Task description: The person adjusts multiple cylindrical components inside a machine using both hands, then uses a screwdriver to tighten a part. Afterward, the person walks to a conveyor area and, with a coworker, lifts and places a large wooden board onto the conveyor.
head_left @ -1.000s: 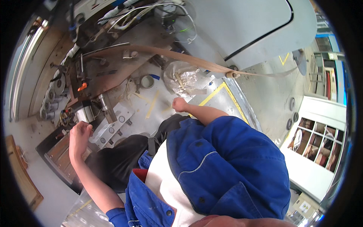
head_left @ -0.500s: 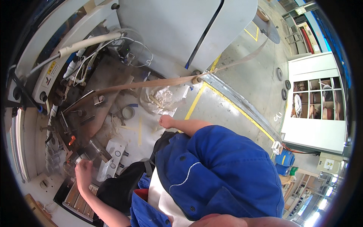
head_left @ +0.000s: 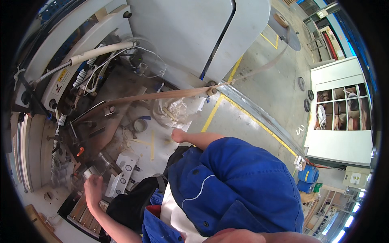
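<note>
My left hand (head_left: pixel 93 187) is beside a short metal cylinder (head_left: pixel 90 172) at the machine's near left end, its fingers curled. Whatever they may hold is hidden. My right hand (head_left: pixel 177 135) rests as a fist on the pale machine table, near its right edge, with nothing showing in it. Just beyond that fist lies a crumpled translucent plastic bag (head_left: pixel 172 113). A long brown edging strip (head_left: pixel 162 95) runs over the table, past a small roller (head_left: pixel 211 91), toward a coil (head_left: pixel 281 19) on a round grey disc.
A panel with several gauges (head_left: pixel 122 175) stands between my left arm and the table. A tape roll (head_left: pixel 140 125) and an orange lever (head_left: pixel 80 151) are farther in. A grey machine cover (head_left: pixel 178 36) rises at the back. White shelving (head_left: pixel 338 146) stands at right.
My left hand has moved slightly down and right, beside the metal cylinder. My right fist stays at the same spot on the table. The whole view has shifted a little.
</note>
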